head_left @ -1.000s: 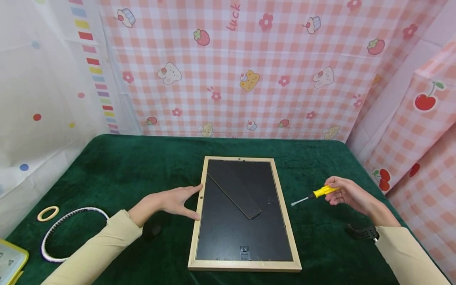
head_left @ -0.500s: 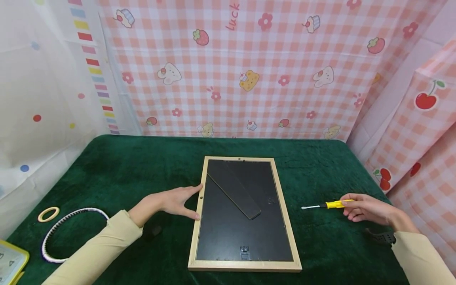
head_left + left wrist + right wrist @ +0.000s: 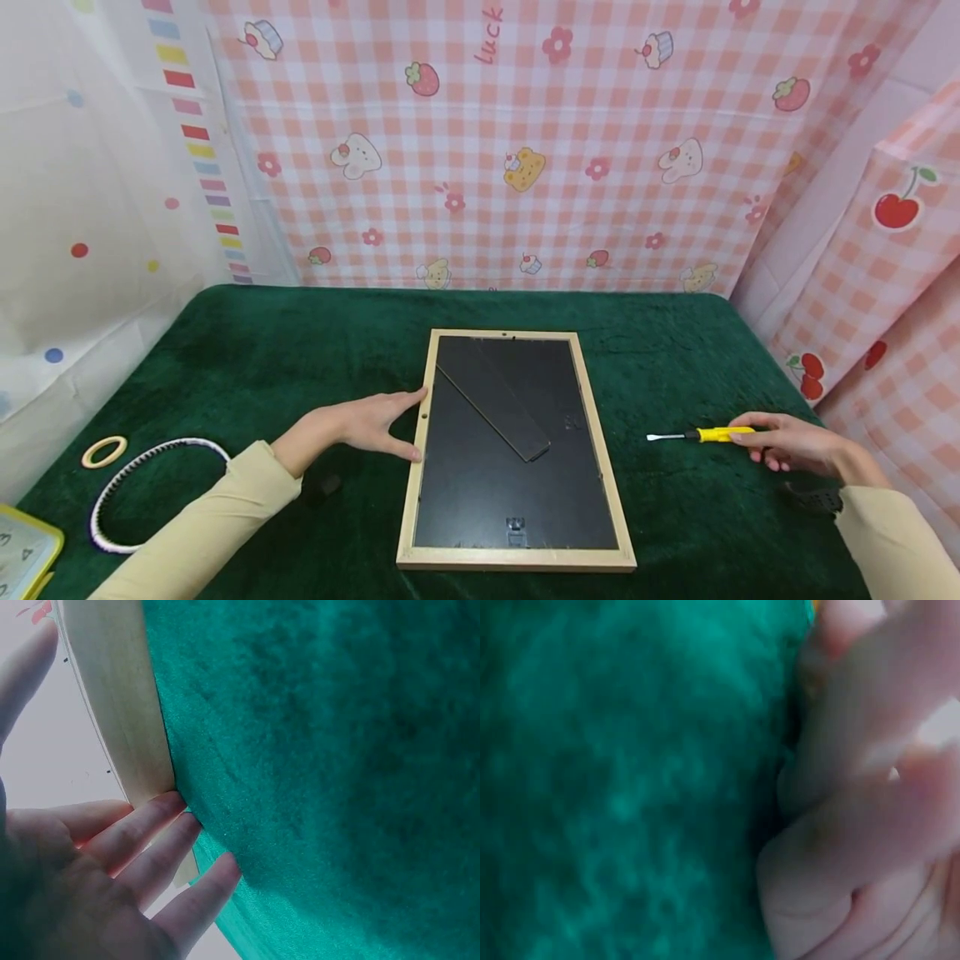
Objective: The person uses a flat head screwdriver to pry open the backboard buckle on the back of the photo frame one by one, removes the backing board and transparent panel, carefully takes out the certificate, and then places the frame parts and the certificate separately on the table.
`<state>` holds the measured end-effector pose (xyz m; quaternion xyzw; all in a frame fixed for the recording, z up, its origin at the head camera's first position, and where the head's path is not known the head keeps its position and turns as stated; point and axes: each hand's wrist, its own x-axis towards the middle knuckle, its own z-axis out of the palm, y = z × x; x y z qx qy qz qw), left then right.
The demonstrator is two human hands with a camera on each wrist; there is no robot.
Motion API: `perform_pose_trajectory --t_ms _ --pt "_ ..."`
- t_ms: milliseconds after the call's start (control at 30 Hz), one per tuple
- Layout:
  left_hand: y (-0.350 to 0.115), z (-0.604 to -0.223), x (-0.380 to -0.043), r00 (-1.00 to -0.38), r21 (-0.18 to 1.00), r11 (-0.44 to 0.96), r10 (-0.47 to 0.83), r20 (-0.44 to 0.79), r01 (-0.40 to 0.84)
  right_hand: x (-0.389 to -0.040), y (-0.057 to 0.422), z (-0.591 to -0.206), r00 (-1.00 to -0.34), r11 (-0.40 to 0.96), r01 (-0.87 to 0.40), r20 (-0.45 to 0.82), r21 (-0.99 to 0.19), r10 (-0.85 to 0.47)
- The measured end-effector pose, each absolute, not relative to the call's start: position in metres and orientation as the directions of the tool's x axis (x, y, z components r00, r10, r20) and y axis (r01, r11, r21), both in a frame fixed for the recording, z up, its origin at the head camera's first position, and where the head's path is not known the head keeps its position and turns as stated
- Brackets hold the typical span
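Note:
A picture frame [image 3: 516, 560] with a pale wooden border lies back side up, its black backing board [image 3: 487, 492] showing. A black stand leg [image 3: 498, 408] lies slantwise across that board. My left hand [image 3: 367, 423] touches the frame's left side with thumb and fingers spread; in the left wrist view the fingertips [image 3: 169, 802] rest against the wooden edge. Off to the right of the frame, my right hand [image 3: 787, 442] holds a screwdriver [image 3: 720, 435] by its yellow handle, low over the cloth, blade pointing left. The right wrist view shows curled fingers [image 3: 870, 825], with the screwdriver mostly hidden.
A dark green cloth [image 3: 300, 333] covers the table. At the left lie a small wooden ring [image 3: 103, 452], a larger white-and-purple hoop [image 3: 105, 508] and a yellow-edged board [image 3: 30, 546]. A small dark object [image 3: 327, 485] sits near the left forearm.
My right hand has moved right and lower with the screwdriver, away from the frame, and the blade has come nearly level. My left hand and the picture frame stay in place.

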<state>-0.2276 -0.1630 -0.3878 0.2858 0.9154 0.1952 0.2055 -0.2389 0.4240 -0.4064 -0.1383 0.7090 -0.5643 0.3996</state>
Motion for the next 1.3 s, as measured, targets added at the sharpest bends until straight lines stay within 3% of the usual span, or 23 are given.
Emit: perform_pose_trajectory --t_ms 133,400,633,900,1033,1300 --pt "-0.163 -0.388 -0.232 -0.754 0.499 0.738 0.617 -0.226 0.454 -0.237 0.428 -0.405 -0.639 0.325 0.252 -0.409 -0.911 -0.651" --pt "-0.164 -0.393 -0.260 -0.794 0.520 0.684 0.607 -0.016 0.512 -0.228 0.412 -0.392 -0.733 0.451 0.151 -0.406 -0.880 -0.546" --pt "-0.158 -0.394 -0.290 -0.895 0.485 0.780 0.447 0.008 0.395 -0.209 0.343 -0.396 -0.574 0.418 0.126 -0.410 -0.900 -0.709" --pt "-0.145 -0.393 -0.319 -0.911 0.596 0.751 0.406 -0.080 0.282 -0.184 0.274 -0.405 -0.381 0.407 0.114 -0.418 -0.906 -0.825" --pt "-0.138 -0.395 -0.327 -0.921 0.673 0.711 0.373 -0.112 0.206 -0.176 0.261 -0.405 -0.375 0.412 0.080 -0.411 -0.908 -0.831" --pt "-0.136 -0.398 -0.335 -0.937 0.682 0.716 0.323 -0.132 0.151 -0.172 0.264 -0.419 -0.459 0.470 -0.055 -0.395 -0.881 -0.796"
